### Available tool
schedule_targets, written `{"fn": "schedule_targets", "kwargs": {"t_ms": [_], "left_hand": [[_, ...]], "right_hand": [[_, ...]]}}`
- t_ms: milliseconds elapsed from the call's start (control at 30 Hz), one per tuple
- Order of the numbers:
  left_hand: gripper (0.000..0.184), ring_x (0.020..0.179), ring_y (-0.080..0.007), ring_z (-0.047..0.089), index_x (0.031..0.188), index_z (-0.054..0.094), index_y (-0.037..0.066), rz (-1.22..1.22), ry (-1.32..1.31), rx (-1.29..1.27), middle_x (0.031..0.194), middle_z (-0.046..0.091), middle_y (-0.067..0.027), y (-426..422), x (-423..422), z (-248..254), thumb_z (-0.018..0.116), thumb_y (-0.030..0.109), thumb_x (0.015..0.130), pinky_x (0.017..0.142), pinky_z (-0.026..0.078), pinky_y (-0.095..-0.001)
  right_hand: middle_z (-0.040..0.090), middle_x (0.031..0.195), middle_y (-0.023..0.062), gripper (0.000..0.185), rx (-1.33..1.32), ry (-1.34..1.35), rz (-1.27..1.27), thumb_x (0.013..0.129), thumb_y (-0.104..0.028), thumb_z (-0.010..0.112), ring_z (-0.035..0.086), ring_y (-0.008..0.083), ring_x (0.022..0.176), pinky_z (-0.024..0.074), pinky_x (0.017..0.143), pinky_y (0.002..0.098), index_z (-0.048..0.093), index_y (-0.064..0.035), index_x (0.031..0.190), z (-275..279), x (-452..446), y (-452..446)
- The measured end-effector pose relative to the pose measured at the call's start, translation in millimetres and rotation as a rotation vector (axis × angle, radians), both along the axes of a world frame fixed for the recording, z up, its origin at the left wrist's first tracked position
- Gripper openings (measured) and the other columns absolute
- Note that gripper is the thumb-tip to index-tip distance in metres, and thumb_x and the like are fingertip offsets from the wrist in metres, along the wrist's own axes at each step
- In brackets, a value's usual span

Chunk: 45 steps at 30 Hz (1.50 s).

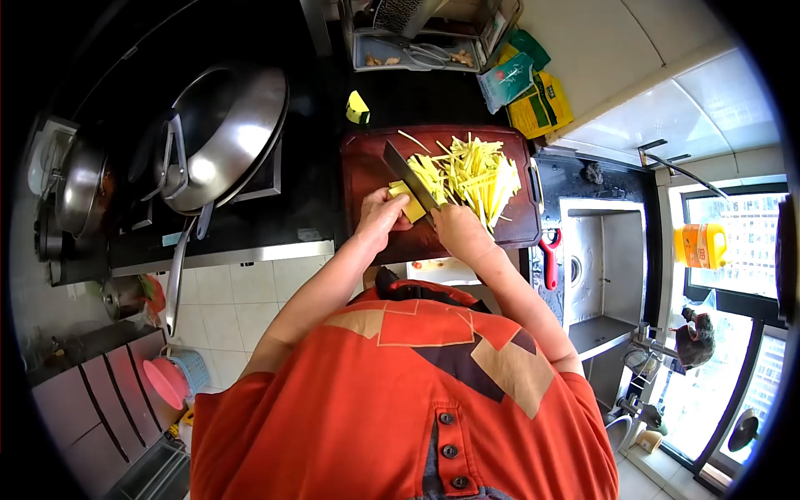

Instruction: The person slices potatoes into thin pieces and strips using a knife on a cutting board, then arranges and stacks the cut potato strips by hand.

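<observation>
My left hand [382, 215] is closed around a pale yellow vegetable block [408, 202] on the dark red cutting board [365, 162]. Gripped in my right hand [459, 228] is a kitchen knife [407, 174] with a wide dark blade, angled up and left across the board. The blade stands beside the block, against its far right side; its handle is mostly hidden by my fingers. Past the blade lies a heap of thin yellow vegetable strips [483, 177]. A yellow chunk with dark green rind [357, 107] sits on the counter beyond the board's far left corner.
A wok with a lid [237, 137] stands on the stove at left, its handle jutting toward me. Right of the board are a red-handled peeler [550, 260] and a steel sink [606, 258]. Food packets [540, 104] and a rack tray [417, 55] stand at the back.
</observation>
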<state>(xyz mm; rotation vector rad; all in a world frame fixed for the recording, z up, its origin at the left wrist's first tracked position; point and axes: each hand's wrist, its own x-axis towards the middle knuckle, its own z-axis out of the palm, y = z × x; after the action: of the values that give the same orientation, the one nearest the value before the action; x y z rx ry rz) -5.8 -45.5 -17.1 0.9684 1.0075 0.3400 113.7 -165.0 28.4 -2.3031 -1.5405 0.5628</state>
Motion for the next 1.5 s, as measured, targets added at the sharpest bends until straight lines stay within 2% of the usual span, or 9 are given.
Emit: {"fn": "schedule_targets", "kwargs": {"t_ms": [100,167,233,300,467,867,1033,1300,1500], "left_hand": [[0.010,0.054,-0.0104,0.055,0.085,0.055,0.007,-0.067,-0.073,-0.076,0.065,0.054,-0.0010,5,-5,-5,0.059,0.016,0.085,0.053,0.056,-0.0311],[0.010,0.052,-0.0107,0.055,0.083,0.054,0.007,-0.092,-0.060,-0.071,0.064,0.053,-0.0008,5,-7,-5,0.059,0.016,0.085,0.053,0.056,-0.0321],[0.010,0.052,-0.0108,0.055,0.081,0.054,0.007,-0.076,-0.035,-0.049,0.064,0.053,-0.0006,3,-5,-3,0.059,0.016,0.084,0.051,0.056,-0.0315],[0.011,0.051,-0.0109,0.055,0.080,0.054,0.007,-0.065,-0.011,-0.020,0.063,0.052,-0.0005,2,-1,-2,0.060,0.016,0.084,0.049,0.055,-0.0309],[0.014,0.044,-0.0111,0.054,0.079,0.059,0.005,-0.013,0.045,-0.041,0.063,0.057,-0.0025,2,5,3,0.062,0.018,0.083,0.042,0.051,-0.0268],[0.020,0.046,-0.0116,0.056,0.089,0.062,0.000,0.003,0.045,-0.048,0.071,0.064,-0.0082,1,7,12,0.062,0.019,0.084,0.043,0.052,-0.0266],[0.023,0.047,-0.0116,0.056,0.090,0.063,0.000,-0.032,0.090,0.011,0.072,0.064,-0.0080,1,9,13,0.063,0.023,0.083,0.044,0.051,-0.0260],[0.021,0.046,-0.0104,0.056,0.086,0.064,0.001,0.019,0.015,-0.033,0.071,0.064,-0.0072,1,7,-1,0.062,0.022,0.084,0.042,0.051,-0.0248],[0.020,0.044,-0.0132,0.056,0.083,0.063,-0.003,0.009,0.022,-0.016,0.068,0.064,-0.0087,-1,7,7,0.062,0.017,0.081,0.040,0.049,-0.0249]], "right_hand": [[0.059,0.072,0.0297,0.032,-0.011,0.073,-0.023,0.092,-0.021,0.050,0.059,0.0470,0.073,0.0479,0.067,0.0508,0.059,0.0056,0.077,13,7,-7],[0.063,0.071,0.0232,0.027,-0.030,-0.062,0.141,0.093,-0.018,0.046,0.065,0.0391,0.070,0.0526,0.067,0.0458,0.061,0.0018,0.081,23,14,-13],[0.063,0.068,0.0223,0.026,0.040,-0.079,0.155,0.094,-0.017,0.045,0.064,0.0395,0.066,0.0527,0.066,0.0463,0.060,0.0015,0.082,24,16,-19],[0.063,0.068,0.0215,0.022,-0.068,-0.115,-0.092,0.092,-0.016,0.047,0.064,0.0390,0.067,0.0532,0.064,0.0453,0.060,-0.0001,0.082,29,8,-23],[0.062,0.058,0.0161,0.018,-0.020,-0.229,0.000,0.092,-0.016,0.048,0.065,0.0302,0.053,0.0520,0.048,0.0399,0.052,-0.0030,0.081,58,-21,-38],[0.060,0.062,0.0227,0.023,-0.112,-0.035,-0.061,0.093,-0.018,0.049,0.063,0.0395,0.062,0.0524,0.057,0.0453,0.056,0.0000,0.080,55,-17,-29],[0.062,0.065,0.0199,0.022,-0.042,-0.159,0.007,0.091,-0.016,0.049,0.065,0.0353,0.062,0.0534,0.057,0.0441,0.058,-0.0001,0.078,-10,-21,2],[0.062,0.062,0.0220,0.022,-0.162,-0.092,0.009,0.092,-0.015,0.046,0.066,0.0381,0.062,0.0543,0.057,0.0441,0.055,0.0017,0.083,78,-22,-33],[0.062,0.065,0.0218,0.022,-0.105,-0.064,-0.013,0.092,-0.017,0.048,0.065,0.0382,0.063,0.0531,0.059,0.0454,0.056,0.0008,0.081,36,-18,-23]]}}
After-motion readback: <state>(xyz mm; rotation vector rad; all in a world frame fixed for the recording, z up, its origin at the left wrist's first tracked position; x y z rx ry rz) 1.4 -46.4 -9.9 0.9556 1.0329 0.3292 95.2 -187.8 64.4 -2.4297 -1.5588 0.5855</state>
